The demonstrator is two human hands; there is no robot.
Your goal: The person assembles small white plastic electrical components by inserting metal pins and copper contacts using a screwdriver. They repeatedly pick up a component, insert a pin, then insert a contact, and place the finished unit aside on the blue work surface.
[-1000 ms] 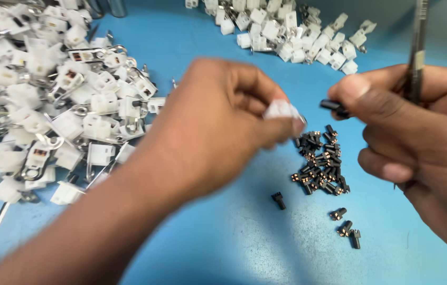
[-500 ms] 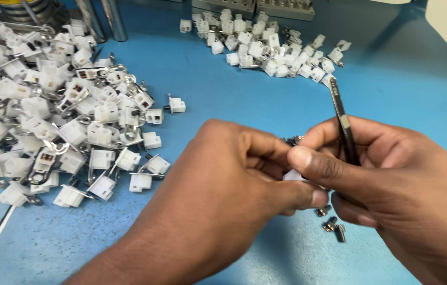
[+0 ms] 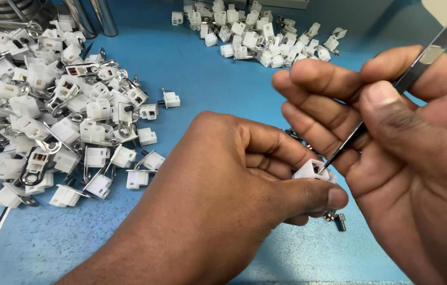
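While my left hand curls closed around a small white plastic connector housing, pinching it between thumb and bent fingers, my right hand grips a pair of slim metal tweezers between thumb and forefinger. My right fingers are folded tight on the tool, and its tip touches the top opening of the housing; I cannot tell whether anything sits between the tips. The housing is near the middle of the view, just above my left thumb, held clear of the blue work mat.

Just below and to the right of my left thumb, a couple of small dark screws lie on the mat, partly hidden by my hands. To the left spreads a large pile of white housings with metal clips, with one stray piece lying a little apart on its right edge. At the far side, right of centre, lies a smaller heap of white housings. Two upright metal posts stand at the far left.
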